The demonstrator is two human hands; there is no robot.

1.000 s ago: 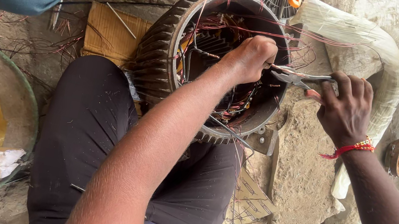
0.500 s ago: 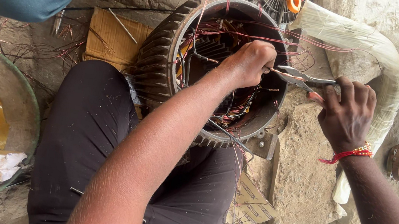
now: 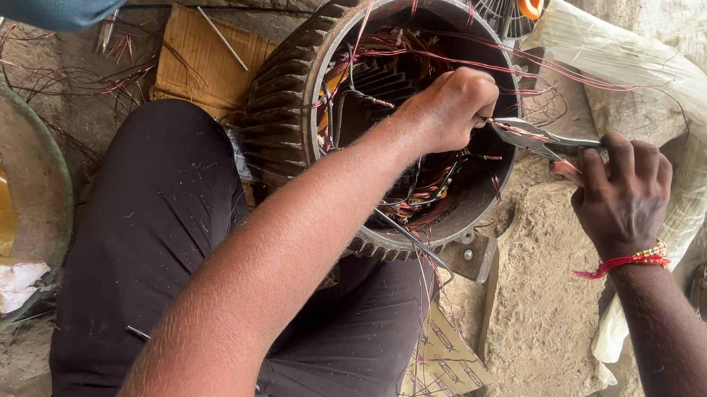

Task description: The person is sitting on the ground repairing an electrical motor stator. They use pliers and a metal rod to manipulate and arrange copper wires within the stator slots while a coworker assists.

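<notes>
Rough stone ground surrounds the ribbed motor housing [image 3: 294, 93] by my knee, where my left hand [image 3: 448, 107] stays fisted on thin copper wires [image 3: 454, 57] inside it, while my right hand [image 3: 622, 196], gripping pliers [image 3: 531, 138], has edged closer.

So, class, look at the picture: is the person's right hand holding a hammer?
No, the right hand grips a pair of pliers whose tip meets the thin wires pinched by the left hand over the motor housing.
</notes>
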